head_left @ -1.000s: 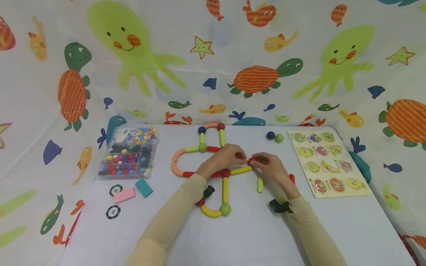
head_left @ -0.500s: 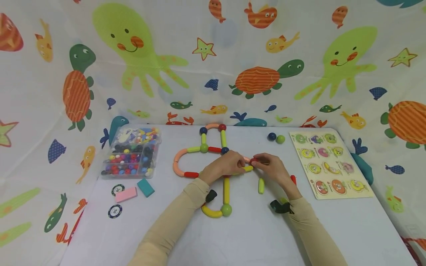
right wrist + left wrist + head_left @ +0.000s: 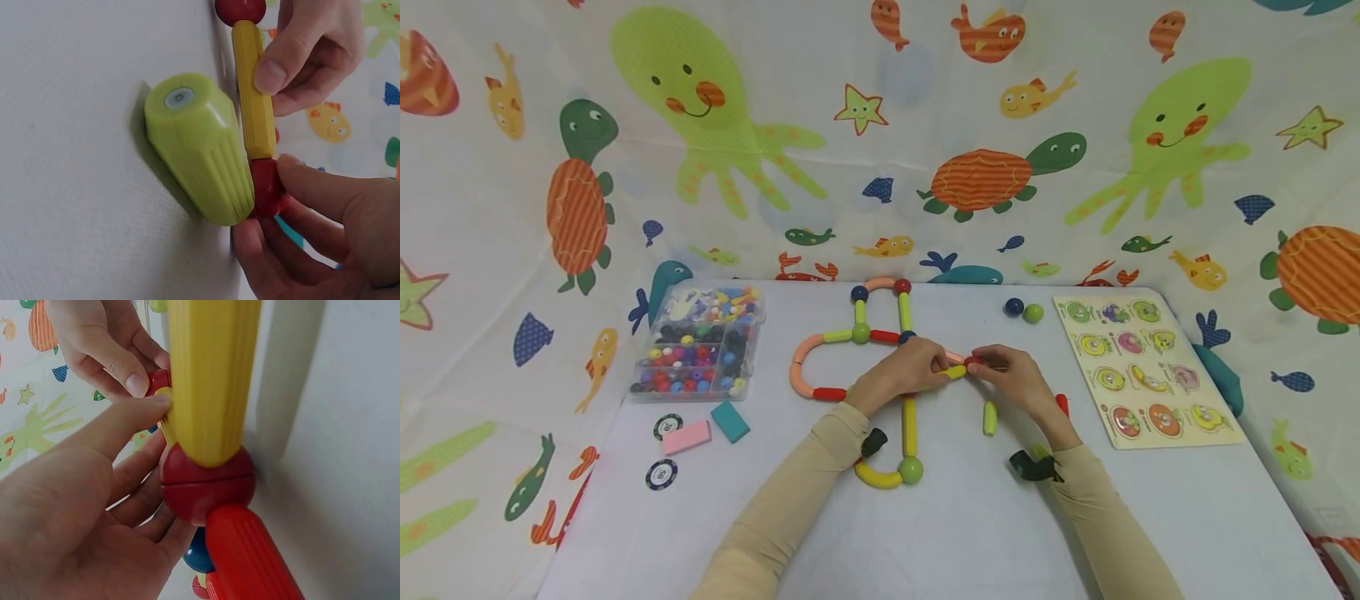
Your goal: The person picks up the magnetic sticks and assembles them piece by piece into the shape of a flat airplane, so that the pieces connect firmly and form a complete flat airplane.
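Bright, even, diffuse light with soft, faint shadows and no glare. The head view bends at its edges; both wrist views are sharp up close with blurry backgrounds.

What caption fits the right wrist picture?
Right hand pinches a red piece onto a yellow stick.

A white table [image 3: 925, 533] fills the lower half; behind it, from nine round to three o'clock, hangs a pale curtain [image 3: 880, 125] printed with green octopuses, orange-shelled turtles, fish and starfish, under soft, even light
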`<action>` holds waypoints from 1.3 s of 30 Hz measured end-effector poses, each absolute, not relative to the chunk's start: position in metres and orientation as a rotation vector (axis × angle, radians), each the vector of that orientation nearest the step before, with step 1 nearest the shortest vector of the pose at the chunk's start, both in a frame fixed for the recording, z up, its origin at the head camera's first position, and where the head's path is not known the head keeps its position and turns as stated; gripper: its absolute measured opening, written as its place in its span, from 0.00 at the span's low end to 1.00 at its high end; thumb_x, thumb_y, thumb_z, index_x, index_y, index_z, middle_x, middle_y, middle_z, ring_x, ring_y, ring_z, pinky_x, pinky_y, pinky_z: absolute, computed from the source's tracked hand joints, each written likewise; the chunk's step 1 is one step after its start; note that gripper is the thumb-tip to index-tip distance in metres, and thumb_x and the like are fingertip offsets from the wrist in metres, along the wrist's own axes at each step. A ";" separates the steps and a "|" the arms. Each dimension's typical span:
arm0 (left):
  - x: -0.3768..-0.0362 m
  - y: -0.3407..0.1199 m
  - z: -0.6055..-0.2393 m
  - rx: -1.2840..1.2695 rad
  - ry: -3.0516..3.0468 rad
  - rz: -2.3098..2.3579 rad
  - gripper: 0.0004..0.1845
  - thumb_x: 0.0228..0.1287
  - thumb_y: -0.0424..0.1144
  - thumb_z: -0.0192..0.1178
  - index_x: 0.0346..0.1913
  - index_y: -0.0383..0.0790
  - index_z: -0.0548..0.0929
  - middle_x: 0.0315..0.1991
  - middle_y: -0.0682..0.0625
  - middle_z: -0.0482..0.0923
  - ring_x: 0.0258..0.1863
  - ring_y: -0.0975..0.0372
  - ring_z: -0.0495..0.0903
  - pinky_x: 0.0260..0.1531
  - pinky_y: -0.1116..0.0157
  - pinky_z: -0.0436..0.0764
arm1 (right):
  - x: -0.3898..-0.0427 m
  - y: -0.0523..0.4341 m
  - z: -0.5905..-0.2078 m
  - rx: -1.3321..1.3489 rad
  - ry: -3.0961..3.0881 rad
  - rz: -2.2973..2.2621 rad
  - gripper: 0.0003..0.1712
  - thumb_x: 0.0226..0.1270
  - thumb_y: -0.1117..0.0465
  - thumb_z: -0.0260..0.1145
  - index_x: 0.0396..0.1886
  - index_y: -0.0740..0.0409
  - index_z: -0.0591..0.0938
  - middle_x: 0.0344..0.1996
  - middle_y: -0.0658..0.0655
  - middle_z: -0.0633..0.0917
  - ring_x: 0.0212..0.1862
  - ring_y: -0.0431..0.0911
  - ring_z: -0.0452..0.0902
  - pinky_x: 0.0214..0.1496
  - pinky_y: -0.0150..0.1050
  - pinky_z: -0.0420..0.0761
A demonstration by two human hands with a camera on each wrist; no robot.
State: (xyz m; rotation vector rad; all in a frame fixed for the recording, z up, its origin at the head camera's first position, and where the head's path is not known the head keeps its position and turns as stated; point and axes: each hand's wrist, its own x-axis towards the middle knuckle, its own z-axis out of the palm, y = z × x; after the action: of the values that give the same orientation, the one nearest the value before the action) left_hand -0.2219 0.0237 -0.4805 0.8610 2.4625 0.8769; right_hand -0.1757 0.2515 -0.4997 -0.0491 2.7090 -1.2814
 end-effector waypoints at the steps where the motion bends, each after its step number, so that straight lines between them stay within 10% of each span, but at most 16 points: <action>1: -0.222 0.023 -0.480 0.862 2.461 0.881 0.13 0.67 0.40 0.68 0.51 0.38 0.86 0.38 0.52 0.82 0.37 0.63 0.77 0.38 0.74 0.77 | -0.176 0.251 -0.499 -0.041 2.706 -1.287 0.25 0.70 0.48 0.69 0.61 0.55 0.81 0.57 0.59 0.85 0.59 0.55 0.81 0.61 0.52 0.80; 31: -0.183 -0.105 -0.492 0.677 2.702 1.246 0.14 0.67 0.43 0.69 0.51 0.39 0.88 0.42 0.53 0.87 0.43 0.62 0.83 0.50 0.60 0.84 | -0.165 0.287 -0.472 0.080 2.840 -1.356 0.29 0.73 0.42 0.63 0.65 0.55 0.79 0.59 0.58 0.84 0.62 0.53 0.77 0.67 0.54 0.75; 39: -0.178 -0.113 -0.502 0.672 2.721 1.239 0.12 0.67 0.42 0.68 0.51 0.43 0.87 0.44 0.53 0.86 0.44 0.63 0.82 0.52 0.60 0.84 | -0.142 0.320 -0.462 0.233 2.963 -1.295 0.30 0.73 0.39 0.61 0.64 0.53 0.80 0.57 0.56 0.84 0.56 0.41 0.77 0.53 0.24 0.74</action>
State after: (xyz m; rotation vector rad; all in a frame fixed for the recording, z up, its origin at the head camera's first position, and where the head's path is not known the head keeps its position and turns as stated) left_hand -0.1781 -0.1128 -0.5020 0.6718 2.7214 1.2385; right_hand -0.1417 0.3204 -0.4621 0.2328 2.9634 -1.2947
